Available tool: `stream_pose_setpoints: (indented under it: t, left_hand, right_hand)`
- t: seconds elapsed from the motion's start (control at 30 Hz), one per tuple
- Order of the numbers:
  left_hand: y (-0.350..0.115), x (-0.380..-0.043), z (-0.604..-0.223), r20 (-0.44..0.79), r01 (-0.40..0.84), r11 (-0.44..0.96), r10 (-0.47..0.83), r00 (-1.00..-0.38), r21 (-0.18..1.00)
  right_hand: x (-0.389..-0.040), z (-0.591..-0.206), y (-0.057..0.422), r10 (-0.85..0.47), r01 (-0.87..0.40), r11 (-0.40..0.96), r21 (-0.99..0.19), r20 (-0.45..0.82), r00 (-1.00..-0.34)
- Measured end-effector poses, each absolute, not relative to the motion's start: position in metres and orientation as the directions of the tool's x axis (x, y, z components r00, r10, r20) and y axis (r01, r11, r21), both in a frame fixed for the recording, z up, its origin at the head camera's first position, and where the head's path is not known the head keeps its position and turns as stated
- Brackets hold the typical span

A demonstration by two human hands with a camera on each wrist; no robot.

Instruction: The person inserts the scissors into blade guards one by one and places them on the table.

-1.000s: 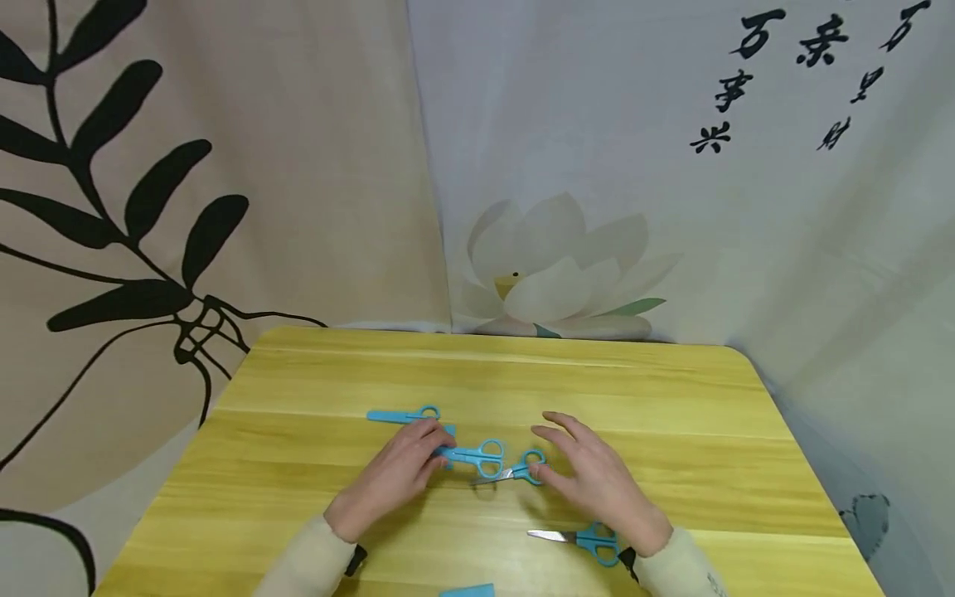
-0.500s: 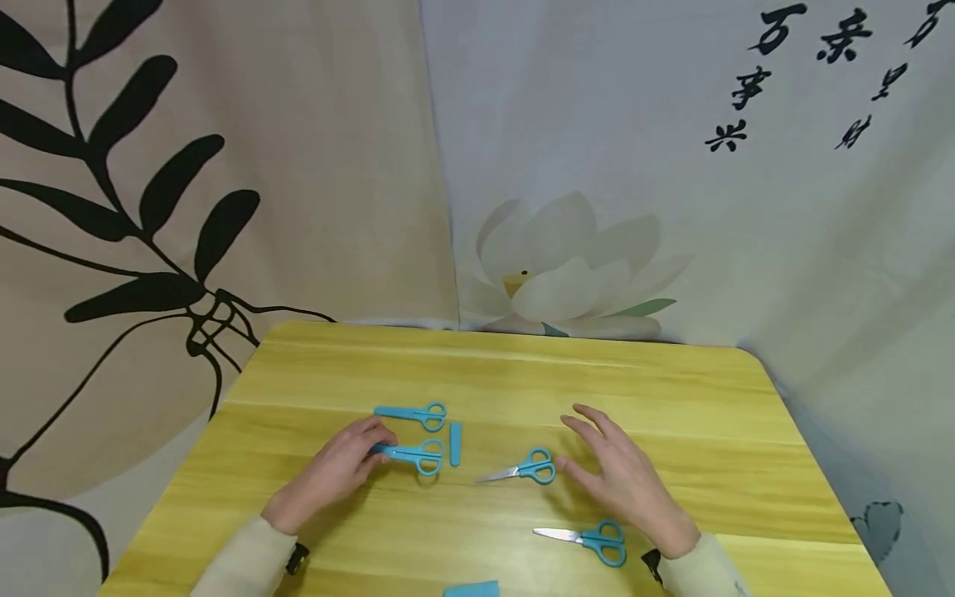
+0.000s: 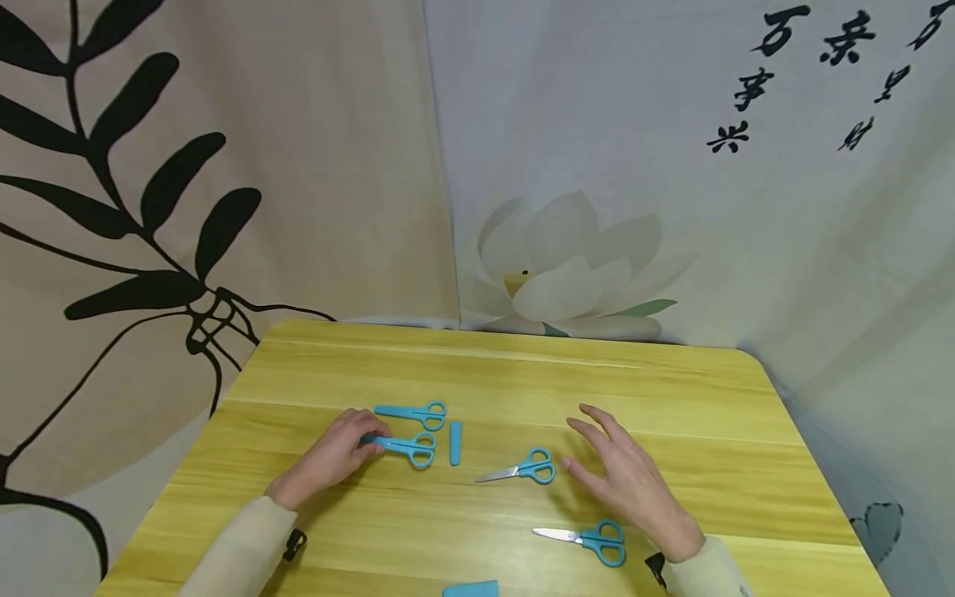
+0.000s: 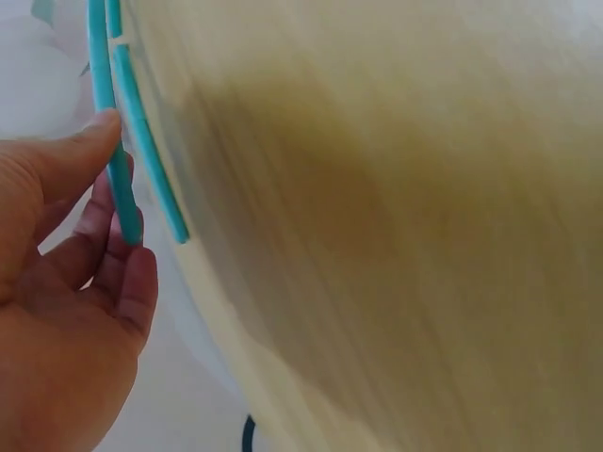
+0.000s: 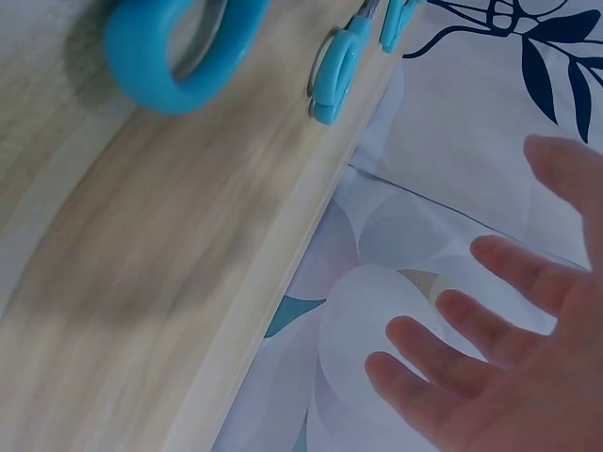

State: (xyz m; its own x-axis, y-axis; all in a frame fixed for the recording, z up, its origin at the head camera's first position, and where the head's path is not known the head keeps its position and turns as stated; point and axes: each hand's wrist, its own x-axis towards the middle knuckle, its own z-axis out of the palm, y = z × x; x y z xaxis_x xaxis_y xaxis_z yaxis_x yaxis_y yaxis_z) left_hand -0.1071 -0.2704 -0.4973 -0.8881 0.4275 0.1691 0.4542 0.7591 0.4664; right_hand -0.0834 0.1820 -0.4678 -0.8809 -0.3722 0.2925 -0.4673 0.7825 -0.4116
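Note:
My left hand (image 3: 328,458) pinches the covered blade end of blue scissors (image 3: 419,448), thumb on one side and fingers on the other. Their loops point right. Just beyond lies another pair of covered blue scissors (image 3: 406,412), roughly parallel; in the left wrist view, a narrow gap separates the held scissors (image 4: 122,193) from that pair (image 4: 151,151). A loose blue blade cover (image 3: 456,444) stands crosswise to their right. My right hand (image 3: 634,473) hovers with spread fingers, holding nothing, near bare-bladed scissors (image 3: 525,469). A second bare-bladed pair (image 3: 588,538) lies nearer me.
A flat blue piece (image 3: 472,589), perhaps another cover, is cut off at the bottom of the head view. Everything lies on a yellow wooden table (image 3: 597,381). A printed curtain (image 3: 336,166) hangs behind its far edge.
My left hand has carried the covered scissors left, to beside the other covered pair, and lately turned them slightly. The loose cover now shows fully. My right hand stays spread, barely shifted.

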Motion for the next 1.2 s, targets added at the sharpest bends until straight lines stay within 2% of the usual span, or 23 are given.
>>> stream_pose_setpoints:
  t: [0.23, 0.5, 0.77, 1.2]
  left_hand:
    - [-0.269, -0.111, -0.505, 0.133, 0.441, 0.744, 0.438, -0.889, 0.501]
    - [-0.264, -0.116, -0.512, 0.15, 0.466, 0.751, 0.452, -0.879, 0.468]
    - [-0.261, -0.115, -0.508, 0.105, 0.439, 0.755, 0.448, -0.888, 0.487]
    - [-0.26, -0.112, -0.503, 0.085, 0.426, 0.778, 0.439, -0.894, 0.462]
  right_hand:
    - [-0.08, -0.471, 0.183, -0.393, -0.482, 0.778, -0.403, 0.287, -0.874]
    - [-0.077, -0.472, 0.182, -0.386, -0.485, 0.777, -0.401, 0.305, -0.871]
    - [-0.075, -0.471, 0.178, -0.383, -0.471, 0.773, -0.425, 0.28, -0.88]
    - [-0.08, -0.47, 0.177, -0.411, -0.496, 0.774, -0.393, 0.285, -0.866]
